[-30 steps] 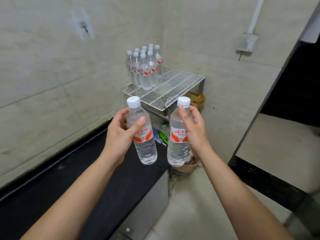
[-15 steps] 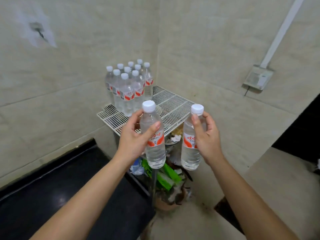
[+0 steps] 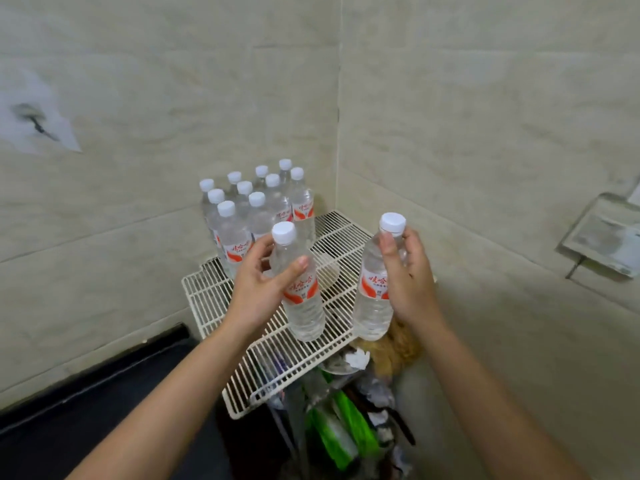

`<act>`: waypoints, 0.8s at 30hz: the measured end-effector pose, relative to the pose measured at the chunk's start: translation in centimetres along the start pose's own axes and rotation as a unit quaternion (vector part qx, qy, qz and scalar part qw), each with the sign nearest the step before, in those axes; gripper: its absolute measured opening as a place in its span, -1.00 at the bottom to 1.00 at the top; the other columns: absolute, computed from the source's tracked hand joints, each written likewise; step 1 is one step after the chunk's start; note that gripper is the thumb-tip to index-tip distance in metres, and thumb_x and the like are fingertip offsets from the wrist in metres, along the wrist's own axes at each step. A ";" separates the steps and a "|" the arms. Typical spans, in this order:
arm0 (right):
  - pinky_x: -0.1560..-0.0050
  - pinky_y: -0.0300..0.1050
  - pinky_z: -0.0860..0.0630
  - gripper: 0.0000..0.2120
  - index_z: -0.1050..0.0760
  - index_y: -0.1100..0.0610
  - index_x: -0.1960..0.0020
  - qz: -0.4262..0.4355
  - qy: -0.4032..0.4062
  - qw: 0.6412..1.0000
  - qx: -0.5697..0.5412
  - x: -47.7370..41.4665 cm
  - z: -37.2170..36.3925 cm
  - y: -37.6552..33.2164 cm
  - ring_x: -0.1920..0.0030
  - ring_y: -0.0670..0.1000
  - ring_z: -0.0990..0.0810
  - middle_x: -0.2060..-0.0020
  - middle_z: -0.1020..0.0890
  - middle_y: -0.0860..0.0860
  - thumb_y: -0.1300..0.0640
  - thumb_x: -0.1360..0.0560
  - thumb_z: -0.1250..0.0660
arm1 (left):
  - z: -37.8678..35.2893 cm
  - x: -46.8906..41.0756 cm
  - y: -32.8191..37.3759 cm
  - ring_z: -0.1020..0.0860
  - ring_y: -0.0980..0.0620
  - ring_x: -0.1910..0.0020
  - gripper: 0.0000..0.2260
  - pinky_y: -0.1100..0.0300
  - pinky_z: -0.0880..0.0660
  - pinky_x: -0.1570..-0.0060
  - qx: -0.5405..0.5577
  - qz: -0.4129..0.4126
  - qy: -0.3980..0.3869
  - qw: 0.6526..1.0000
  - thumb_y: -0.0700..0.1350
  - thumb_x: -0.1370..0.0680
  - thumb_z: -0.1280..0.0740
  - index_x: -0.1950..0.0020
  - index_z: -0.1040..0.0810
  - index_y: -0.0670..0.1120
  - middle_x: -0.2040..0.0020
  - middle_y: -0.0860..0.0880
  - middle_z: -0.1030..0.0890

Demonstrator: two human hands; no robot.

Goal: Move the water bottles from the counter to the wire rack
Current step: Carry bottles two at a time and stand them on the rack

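My left hand (image 3: 258, 287) grips a clear water bottle (image 3: 300, 299) with a white cap and red label, held upright above the middle of the white wire rack (image 3: 207, 299). A second, matching bottle (image 3: 372, 296) is in my right hand (image 3: 410, 282), upright over the rack's right edge. Several more bottles (image 3: 256, 209) stand packed together on the rack's far left corner, against the tiled wall.
The rack sits in a corner between two tiled walls. A black counter (image 3: 86, 427) runs along the lower left. Under the rack lie green packets (image 3: 343, 427) and other clutter. A grey wall box (image 3: 602, 237) hangs at the right.
Both hands have carried their bottles forward from beside the counter to above the rack. The rack and the standing bottles now look much nearer.
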State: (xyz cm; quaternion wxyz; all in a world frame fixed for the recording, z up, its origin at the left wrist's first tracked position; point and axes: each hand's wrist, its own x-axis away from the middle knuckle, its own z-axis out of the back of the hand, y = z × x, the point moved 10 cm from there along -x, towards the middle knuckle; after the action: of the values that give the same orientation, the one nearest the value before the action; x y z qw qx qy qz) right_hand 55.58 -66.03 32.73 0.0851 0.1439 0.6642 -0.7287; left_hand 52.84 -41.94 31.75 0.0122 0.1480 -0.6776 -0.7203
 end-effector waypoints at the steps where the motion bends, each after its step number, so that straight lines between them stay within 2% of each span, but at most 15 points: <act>1: -0.13 0.05 -0.63 -0.80 -0.49 -0.18 -0.13 -0.005 -0.015 1.000 -0.018 -1.3 0.1 1.0 -0.07 -0.03 -0.69 -0.03 -0.69 -0.07 -0.22 -0.58 -0.23 | -0.4 -0.7 -0.6 -0.60 0.01 -0.21 -0.48 -0.12 -0.57 -0.22 -0.008 0.008 0.015 1.000 0.06 -0.35 -0.52 -0.30 -0.54 0.09 -0.20 0.06 -0.63; 4: -0.21 0.12 -0.61 -0.73 -0.48 -0.21 -0.14 -0.020 -0.094 0.995 -0.029 -5.5 -0.1 3.6 -0.11 -0.02 -0.68 -0.08 -0.67 -0.07 -0.32 -0.55 -0.25 | -1.6 -2.8 -1.6 -0.59 -0.06 -0.24 -0.57 -0.23 -0.53 -0.25 -0.042 0.019 0.063 0.997 0.18 -0.32 -0.56 -0.13 -0.59 0.13 -0.18 0.05 -0.65; 7: -0.32 0.11 -0.50 -0.68 -0.46 -0.21 -0.16 0.009 -0.162 0.986 0.041 -9.7 -0.9 4.5 -0.19 -0.04 -0.57 -0.13 -0.53 -0.08 -0.35 -0.53 -0.23 | -2.5 -4.9 -2.4 -0.59 -0.08 -0.23 -0.54 -0.25 -0.53 -0.23 -0.081 0.038 0.097 0.991 0.28 -0.26 -0.57 -0.08 -0.61 0.14 -0.18 0.02 -0.66; 11: -0.19 -0.14 -0.48 -0.91 -0.43 -0.24 -0.05 0.045 -0.220 0.974 0.039 -13.4 -2.9 4.5 -0.11 -0.20 -0.53 -0.02 -0.51 -0.21 -0.19 -0.57 -0.25 | -3.9 -7.7 -2.0 -0.57 -0.03 -0.23 -0.72 -0.21 -0.51 -0.27 -0.134 0.048 0.108 0.984 0.00 -0.44 -0.54 -0.12 -0.61 0.08 -0.16 0.05 -0.66; 13: -0.09 -0.27 -0.43 -0.89 -0.44 -0.14 -0.12 0.057 -0.249 0.965 0.056 -15.3 -4.3 4.6 -0.07 -0.26 -0.51 -0.01 -0.50 -0.23 -0.10 -0.62 -0.26 | -3.9 -9.5 -0.6 -0.58 0.03 -0.20 -0.71 -0.12 -0.53 -0.26 -0.185 0.031 0.113 0.976 -0.03 -0.47 -0.52 -0.16 -0.61 0.02 -0.14 0.07 -0.66; 15: -0.09 -0.20 -0.43 -0.77 -0.45 0.01 -0.22 0.078 -0.274 0.953 0.104 -17.2 -6.0 4.9 -0.08 -0.15 -0.52 -0.03 -0.50 -0.17 -0.09 -0.65 -0.25 | -3.7 -11.5 1.4 -0.61 0.09 -0.12 -0.72 -0.04 -0.57 -0.19 -0.256 -0.008 0.103 0.961 0.00 -0.47 -0.53 -0.14 -0.63 -0.03 -0.07 0.10 -0.67; 18: -0.13 -0.07 -0.43 -0.66 -0.49 0.09 -0.28 0.143 -0.318 0.919 0.185 -18.9 -8.9 4.8 -0.16 -0.05 -0.51 -0.11 -0.55 -0.06 -0.12 -0.65 -0.22 | -3.6 -14.3 3.7 -0.64 0.00 0.08 -0.69 -0.01 -0.57 0.08 -0.391 -0.060 0.072 0.916 0.17 -0.44 -0.51 -0.02 -0.69 -0.03 0.14 0.13 -0.67; 20: -0.10 -0.08 -0.41 -0.64 -0.51 0.10 -0.28 0.163 -0.338 0.902 0.212 -19.5 -10.9 4.9 -0.14 -0.05 -0.50 -0.10 -0.56 -0.06 -0.13 -0.64 -0.22 | -3.0 -16.4 4.4 -0.60 -0.03 0.06 -0.56 -0.05 -0.50 0.03 -0.494 -0.088 0.074 0.862 0.38 -0.37 -0.38 0.06 -0.70 0.05 0.17 0.10 -0.70; 21: -0.09 -0.07 -0.42 -0.64 -0.52 0.10 -0.27 0.160 -0.345 0.899 0.215 -19.8 -11.7 5.1 -0.14 -0.03 -0.52 -0.10 -0.58 -0.04 -0.12 -0.64 -0.23 | -2.6 -17.3 4.4 -0.60 -0.02 0.03 -0.51 -0.07 -0.49 -0.03 -0.517 -0.088 0.075 0.848 0.43 -0.33 -0.34 0.07 -0.69 0.07 0.14 0.11 -0.71; 22: -0.08 -0.07 -0.44 -0.65 -0.52 0.11 -0.27 0.150 -0.348 0.900 0.216 -20.4 -12.5 5.3 -0.14 0.00 -0.54 -0.10 -0.58 -0.02 -0.10 -0.65 -0.24 | -1.9 -18.3 3.9 -0.61 -0.01 0.03 -0.50 -0.06 -0.49 -0.06 -0.519 -0.077 0.075 0.848 0.44 -0.32 -0.35 0.07 -0.69 0.07 0.12 0.13 -0.71; 24: -0.03 -0.15 -0.43 -0.69 -0.52 0.13 -0.28 0.131 -0.347 0.904 0.212 -21.7 -13.6 5.9 -0.11 0.00 -0.55 -0.06 -0.55 -0.04 -0.05 -0.66 -0.25 | -0.6 -20.0 2.7 -0.62 0.06 0.09 -0.60 0.06 -0.51 0.04 -0.492 -0.038 0.073 0.866 0.35 -0.32 -0.48 0.11 -0.68 0.06 0.15 0.14 -0.69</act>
State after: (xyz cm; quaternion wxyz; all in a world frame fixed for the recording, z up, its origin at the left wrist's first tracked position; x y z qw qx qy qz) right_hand 79.21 -54.55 33.12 0.3723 -0.0184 0.3974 -0.8385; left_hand 71.59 -38.33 38.31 0.1053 0.2010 -0.2258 -0.9474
